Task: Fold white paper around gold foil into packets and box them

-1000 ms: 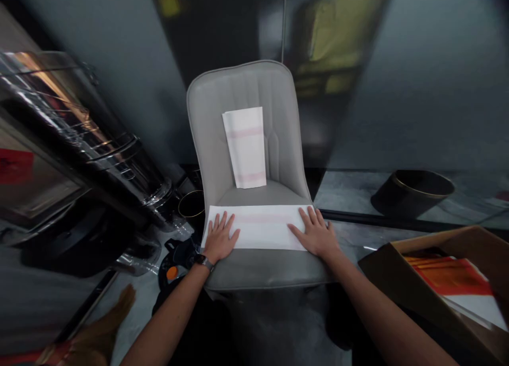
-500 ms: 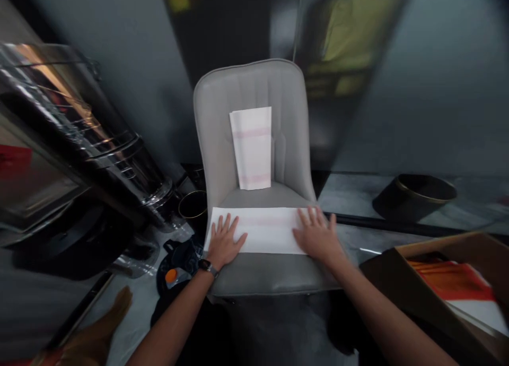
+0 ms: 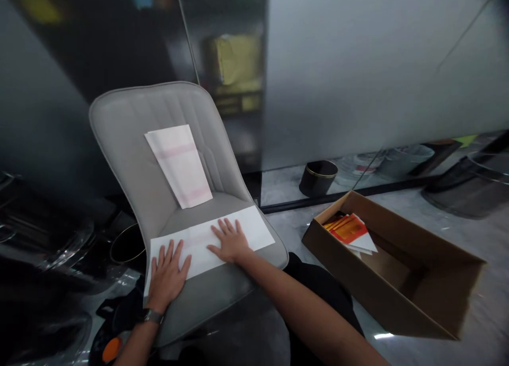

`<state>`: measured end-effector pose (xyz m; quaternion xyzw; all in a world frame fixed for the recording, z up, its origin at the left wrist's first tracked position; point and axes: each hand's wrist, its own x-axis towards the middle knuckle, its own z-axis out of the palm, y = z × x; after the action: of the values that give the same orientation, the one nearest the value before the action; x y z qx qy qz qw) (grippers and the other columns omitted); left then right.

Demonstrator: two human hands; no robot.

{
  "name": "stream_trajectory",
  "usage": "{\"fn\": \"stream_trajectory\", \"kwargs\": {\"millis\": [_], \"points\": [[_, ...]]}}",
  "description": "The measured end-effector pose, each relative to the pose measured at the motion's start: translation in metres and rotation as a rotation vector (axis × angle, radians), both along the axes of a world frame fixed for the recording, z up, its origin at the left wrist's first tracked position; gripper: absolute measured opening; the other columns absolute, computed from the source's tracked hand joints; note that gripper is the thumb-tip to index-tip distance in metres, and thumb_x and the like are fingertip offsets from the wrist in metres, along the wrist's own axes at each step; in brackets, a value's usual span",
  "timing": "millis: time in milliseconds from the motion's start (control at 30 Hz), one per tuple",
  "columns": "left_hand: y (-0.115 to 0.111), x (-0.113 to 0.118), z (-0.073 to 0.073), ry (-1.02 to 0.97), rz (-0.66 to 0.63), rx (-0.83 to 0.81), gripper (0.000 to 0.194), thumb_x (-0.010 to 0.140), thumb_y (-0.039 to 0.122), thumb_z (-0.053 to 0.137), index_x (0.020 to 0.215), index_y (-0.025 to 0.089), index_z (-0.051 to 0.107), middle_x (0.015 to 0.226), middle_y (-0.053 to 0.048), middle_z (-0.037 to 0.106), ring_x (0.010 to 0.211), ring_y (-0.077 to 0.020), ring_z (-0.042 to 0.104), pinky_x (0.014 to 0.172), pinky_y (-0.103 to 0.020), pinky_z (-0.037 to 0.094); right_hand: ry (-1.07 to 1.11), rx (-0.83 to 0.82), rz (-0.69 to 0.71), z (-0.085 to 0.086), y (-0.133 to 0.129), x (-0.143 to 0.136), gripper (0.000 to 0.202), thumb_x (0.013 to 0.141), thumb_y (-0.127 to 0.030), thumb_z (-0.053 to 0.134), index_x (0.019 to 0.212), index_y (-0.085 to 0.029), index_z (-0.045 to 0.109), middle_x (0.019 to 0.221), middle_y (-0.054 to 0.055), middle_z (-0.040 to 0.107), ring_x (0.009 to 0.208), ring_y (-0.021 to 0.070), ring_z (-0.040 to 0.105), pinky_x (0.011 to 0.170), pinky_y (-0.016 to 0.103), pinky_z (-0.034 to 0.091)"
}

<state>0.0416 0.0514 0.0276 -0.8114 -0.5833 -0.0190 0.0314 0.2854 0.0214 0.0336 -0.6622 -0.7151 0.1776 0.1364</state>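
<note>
A long white folded paper sheet [image 3: 201, 252] with a faint pink band lies across the seat of a grey padded chair [image 3: 214, 299]. My left hand [image 3: 169, 276] rests flat on the sheet's left end, fingers spread; a dark watch is on that wrist. Palm down near the sheet's middle is my right hand [image 3: 230, 241], its fingers also spread. Behind them, a stack of white folded papers [image 3: 183, 167] with pink bands leans against the chair's backrest.
To the right, an open cardboard box [image 3: 382, 297] holds red-and-orange printed papers [image 3: 350, 231]. Beyond it, a black gold-rimmed bin [image 3: 318, 180] stands by the glass wall. Another black bin [image 3: 129, 244] is left of the chair. An orange cap [image 3: 112, 350] shows at lower left.
The view has swung right, bringing the whole cardboard box into sight. My right hand has slid left from the sheet's right end towards its middle. My left hand stays on the left end.
</note>
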Motion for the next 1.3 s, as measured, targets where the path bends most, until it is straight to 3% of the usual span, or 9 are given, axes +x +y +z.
{"fn": "stream_trajectory", "kwargs": {"millis": [200, 400, 500, 600, 767, 867, 1000, 1133, 1300], "points": [[0.005, 0.002, 0.003, -0.021, 0.021, -0.060, 0.064, 0.104, 0.049, 0.031, 0.162, 0.023, 0.030, 0.171, -0.007, 0.019, 0.158, -0.0325, 0.014, 0.126, -0.055, 0.018, -0.043, -0.017, -0.226, -0.009, -0.013, 0.074, 0.086, 0.098, -0.076, 0.025, 0.164, -0.022, 0.023, 0.172, 0.009, 0.013, 0.159, 0.0305, 0.006, 0.125, 0.059, -0.002], [0.006, -0.001, 0.006, -0.036, 0.089, -0.113, 0.064, 0.103, 0.052, 0.030, 0.162, 0.027, 0.030, 0.171, -0.002, 0.018, 0.158, -0.0361, 0.010, 0.126, -0.056, 0.016, 0.003, -0.042, -0.274, -0.016, -0.033, 0.105, 0.084, 0.098, -0.076, 0.028, 0.165, -0.025, 0.021, 0.172, 0.007, 0.011, 0.159, 0.0332, 0.006, 0.123, 0.064, -0.001], [0.011, 0.003, 0.012, -0.012, 0.157, -0.147, 0.063, 0.102, 0.055, 0.032, 0.161, 0.031, 0.033, 0.171, -0.003, 0.020, 0.156, -0.0414, 0.012, 0.123, -0.065, 0.017, 0.006, -0.035, -0.292, -0.018, -0.037, 0.112, 0.084, 0.097, -0.076, 0.031, 0.165, -0.026, 0.022, 0.172, 0.007, 0.013, 0.158, 0.0373, 0.006, 0.123, 0.066, 0.001], [0.017, 0.037, 0.023, 0.052, 0.207, -0.137, 0.061, 0.101, 0.052, 0.038, 0.155, 0.027, 0.047, 0.168, -0.009, 0.029, 0.153, -0.0470, 0.020, 0.118, -0.072, 0.019, -0.007, 0.015, -0.291, -0.020, -0.037, 0.112, 0.083, 0.098, -0.074, 0.032, 0.164, -0.024, 0.023, 0.172, 0.010, 0.015, 0.157, 0.0405, 0.011, 0.122, 0.068, 0.004], [0.008, 0.146, 0.029, 0.001, -0.235, -0.157, 0.058, 0.104, 0.050, 0.036, 0.159, 0.031, 0.039, 0.170, -0.004, 0.024, 0.156, -0.0343, 0.020, 0.124, -0.058, 0.021, 0.009, 0.015, -0.295, -0.019, -0.035, 0.113, 0.083, 0.097, -0.073, 0.037, 0.164, -0.023, 0.026, 0.171, 0.012, 0.018, 0.154, 0.0449, 0.017, 0.119, 0.072, 0.008], [-0.003, 0.183, 0.017, 0.037, -0.299, -0.211, 0.064, 0.103, 0.056, 0.040, 0.161, 0.029, 0.034, 0.171, -0.006, 0.020, 0.156, -0.0396, 0.017, 0.122, -0.064, 0.019, 0.026, 0.013, -0.287, -0.016, -0.029, 0.119, 0.077, 0.098, -0.069, 0.042, 0.160, -0.023, 0.036, 0.169, 0.014, 0.027, 0.152, 0.0445, 0.024, 0.118, 0.072, 0.012], [-0.010, 0.182, 0.000, 0.054, -0.313, -0.125, 0.065, 0.103, 0.054, 0.040, 0.162, 0.027, 0.032, 0.171, -0.006, 0.019, 0.157, -0.0396, 0.014, 0.123, -0.065, 0.016, 0.029, 0.027, -0.379, -0.018, -0.018, 0.129, 0.071, 0.100, -0.062, 0.046, 0.157, -0.020, 0.040, 0.162, 0.019, 0.038, 0.147, 0.0386, 0.036, 0.119, 0.063, 0.020], [-0.011, 0.176, -0.005, 0.032, -0.326, -0.074, 0.063, 0.103, 0.053, 0.041, 0.161, 0.028, 0.034, 0.170, -0.005, 0.021, 0.157, -0.0386, 0.015, 0.123, -0.065, 0.016, 0.019, -0.023, -0.381, -0.021, -0.013, 0.133, 0.073, 0.100, -0.061, 0.047, 0.160, -0.020, 0.036, 0.165, 0.023, 0.031, 0.151, 0.0420, 0.028, 0.118, 0.065, 0.020], [-0.011, 0.175, -0.010, -0.108, -0.345, -0.056, 0.060, 0.101, 0.048, 0.049, 0.157, 0.026, 0.041, 0.168, -0.008, 0.027, 0.156, -0.0398, 0.017, 0.123, -0.067, 0.015, 0.018, 0.135, -0.313, -0.006, -0.013, 0.121, 0.046, 0.099, -0.039, 0.057, 0.143, -0.027, 0.060, 0.159, 0.016, 0.043, 0.149, 0.0372, 0.033, 0.121, 0.062, 0.017]]}}
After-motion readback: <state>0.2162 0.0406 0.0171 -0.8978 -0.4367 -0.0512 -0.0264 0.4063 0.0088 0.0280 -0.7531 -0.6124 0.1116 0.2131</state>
